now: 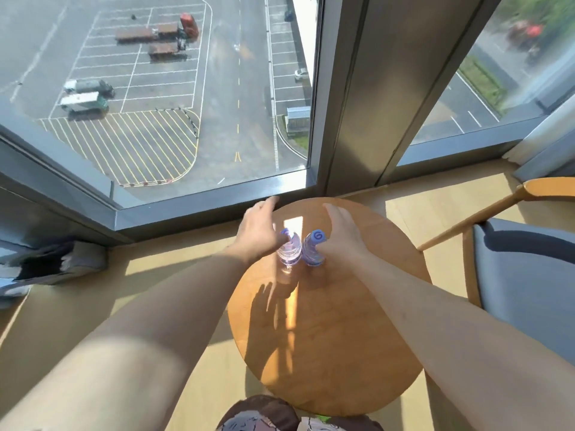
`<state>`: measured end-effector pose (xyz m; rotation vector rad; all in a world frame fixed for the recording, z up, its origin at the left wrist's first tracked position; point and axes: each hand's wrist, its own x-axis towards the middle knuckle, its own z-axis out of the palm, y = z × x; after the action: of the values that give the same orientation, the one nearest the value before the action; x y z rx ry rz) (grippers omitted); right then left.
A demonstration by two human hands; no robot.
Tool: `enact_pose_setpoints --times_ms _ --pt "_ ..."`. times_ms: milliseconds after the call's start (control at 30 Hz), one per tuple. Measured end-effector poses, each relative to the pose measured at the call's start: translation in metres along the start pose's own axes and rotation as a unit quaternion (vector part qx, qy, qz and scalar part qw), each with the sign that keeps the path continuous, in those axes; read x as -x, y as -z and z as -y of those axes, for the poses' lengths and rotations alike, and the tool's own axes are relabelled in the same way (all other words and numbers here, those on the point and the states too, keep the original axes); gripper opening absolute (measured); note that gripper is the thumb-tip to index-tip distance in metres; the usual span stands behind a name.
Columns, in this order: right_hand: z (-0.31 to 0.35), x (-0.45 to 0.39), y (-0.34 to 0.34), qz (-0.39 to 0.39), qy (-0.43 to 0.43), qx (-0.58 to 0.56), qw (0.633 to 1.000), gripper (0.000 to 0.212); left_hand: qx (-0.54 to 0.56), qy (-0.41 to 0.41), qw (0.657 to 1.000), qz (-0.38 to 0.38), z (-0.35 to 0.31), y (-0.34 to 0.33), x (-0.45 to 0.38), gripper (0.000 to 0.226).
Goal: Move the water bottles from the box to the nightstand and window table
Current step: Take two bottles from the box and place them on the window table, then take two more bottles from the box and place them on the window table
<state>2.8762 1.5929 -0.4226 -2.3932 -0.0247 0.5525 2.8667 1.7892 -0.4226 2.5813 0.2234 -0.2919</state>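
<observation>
Two clear water bottles with blue caps stand upright side by side on the far half of a round wooden window table (329,337). The left bottle (289,253) is partly covered by my left hand (259,231), whose fingers are stretched out beside and above it. The right bottle (314,248) stands just left of my right hand (342,233), whose fingers are likewise extended. Neither hand is curled round a bottle.
A floor-to-ceiling window with a grey frame (342,104) runs right behind the table. A wooden armchair with a blue cushion (525,275) stands to the right. Dark bundled fabric (56,262) lies on the floor at the left.
</observation>
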Motion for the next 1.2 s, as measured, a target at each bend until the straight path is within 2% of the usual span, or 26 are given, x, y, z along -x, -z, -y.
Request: enact_pose_setpoints --times_ms 167,333,600,867,1200 --pt "0.015 0.049 0.043 -0.006 0.073 0.045 0.996 0.085 0.002 0.023 0.997 -0.069 -0.036 0.028 0.064 0.089" --pt "0.033 0.101 0.057 -0.025 0.153 0.054 0.986 0.083 0.010 0.002 0.993 -0.119 -0.063 0.048 0.139 0.087" --pt "0.097 0.175 0.031 0.018 0.280 0.115 0.953 0.092 -0.049 0.106 0.971 -0.209 -0.060 0.100 0.251 0.084" --pt "0.196 0.268 -0.036 0.073 0.413 0.159 0.894 0.095 -0.105 0.216 0.920 -0.310 0.013 0.151 0.397 0.077" --pt "0.270 0.484 -0.180 0.152 0.582 0.213 0.770 0.092 -0.089 0.402 0.820 -0.397 0.105 0.154 0.663 0.079"
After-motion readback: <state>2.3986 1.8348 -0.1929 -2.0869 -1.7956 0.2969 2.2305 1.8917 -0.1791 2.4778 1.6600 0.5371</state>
